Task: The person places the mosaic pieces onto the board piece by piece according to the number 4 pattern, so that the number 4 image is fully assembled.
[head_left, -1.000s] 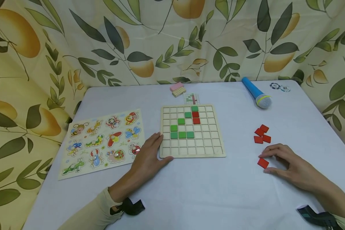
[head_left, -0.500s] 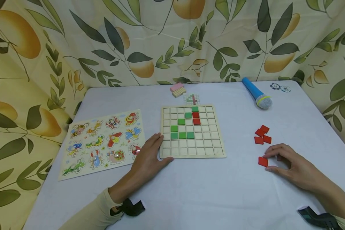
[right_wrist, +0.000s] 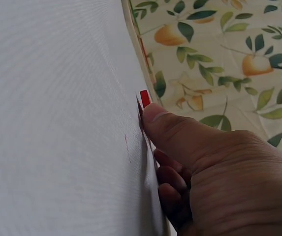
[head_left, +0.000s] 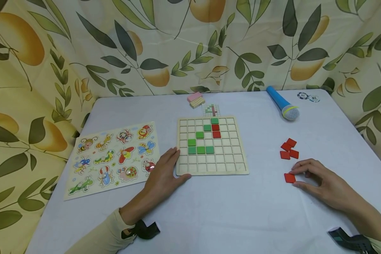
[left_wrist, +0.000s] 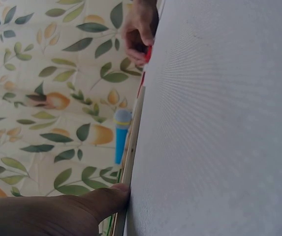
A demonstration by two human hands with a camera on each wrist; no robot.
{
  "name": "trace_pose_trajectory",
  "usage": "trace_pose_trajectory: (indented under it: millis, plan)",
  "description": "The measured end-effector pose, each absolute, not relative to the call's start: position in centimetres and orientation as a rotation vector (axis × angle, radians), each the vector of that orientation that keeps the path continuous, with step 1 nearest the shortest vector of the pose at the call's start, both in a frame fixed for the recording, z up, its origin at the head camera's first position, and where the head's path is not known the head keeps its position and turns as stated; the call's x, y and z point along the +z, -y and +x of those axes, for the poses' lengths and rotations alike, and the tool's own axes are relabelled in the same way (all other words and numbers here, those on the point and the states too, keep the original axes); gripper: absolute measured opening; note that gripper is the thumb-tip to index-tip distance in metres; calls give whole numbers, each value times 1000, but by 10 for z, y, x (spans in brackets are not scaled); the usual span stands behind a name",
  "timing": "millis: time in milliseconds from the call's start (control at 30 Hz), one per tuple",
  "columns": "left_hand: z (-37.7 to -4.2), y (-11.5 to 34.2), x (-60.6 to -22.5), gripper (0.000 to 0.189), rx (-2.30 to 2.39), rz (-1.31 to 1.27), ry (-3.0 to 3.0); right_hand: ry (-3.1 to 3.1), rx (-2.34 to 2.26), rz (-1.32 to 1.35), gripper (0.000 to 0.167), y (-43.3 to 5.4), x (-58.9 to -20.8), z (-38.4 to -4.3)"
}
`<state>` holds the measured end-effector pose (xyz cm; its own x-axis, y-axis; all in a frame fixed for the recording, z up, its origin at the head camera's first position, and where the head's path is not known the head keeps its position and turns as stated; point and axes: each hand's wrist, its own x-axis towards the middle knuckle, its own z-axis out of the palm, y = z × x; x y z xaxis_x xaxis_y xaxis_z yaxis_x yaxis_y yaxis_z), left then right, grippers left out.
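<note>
My left hand (head_left: 163,169) lies along the left edge of a wooden grid board (head_left: 228,169), fingers extended. Its thumb (left_wrist: 113,196) touches the board's near edge in the left wrist view. Several green tiles (head_left: 199,135) and two red ones (head_left: 216,134) sit in the board's squares. To the right, my right hand (head_left: 324,183) pinches a square red tile (head_left: 289,178) between thumb and fingers. In the right wrist view, part of this red tile (right_wrist: 144,98) shows past the thumb tip. Several loose red tiles (head_left: 285,155) lie just beyond that hand.
A small pattern card (head_left: 211,110) lies behind the board, beside pink and cream blocks (head_left: 195,100). At the back right lies a blue toy microphone (head_left: 282,103). An insect picture board (head_left: 114,158) is at the left, partly under my left hand.
My right hand's fingers have come together on the red tile, which has turned slightly at their tips. My left hand and the board stay as they were.
</note>
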<state>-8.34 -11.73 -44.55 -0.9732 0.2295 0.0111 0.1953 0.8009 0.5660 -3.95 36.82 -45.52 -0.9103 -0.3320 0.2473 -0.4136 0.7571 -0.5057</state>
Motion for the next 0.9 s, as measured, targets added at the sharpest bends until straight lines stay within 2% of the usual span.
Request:
trace_pose_trajectory:
  millis: [200,567,900]
  plan:
    - [-84,117,-446,95,905,343,-2924,2807,793,651,60,-365,-447,-41]
    - [-84,119,-446,94,899,346,-2922,2901,546,679,56,-336,-401,-63]
    - [-84,118,-446,94,906,341,-2915,2875,542,813,41,-279,-378,-100]
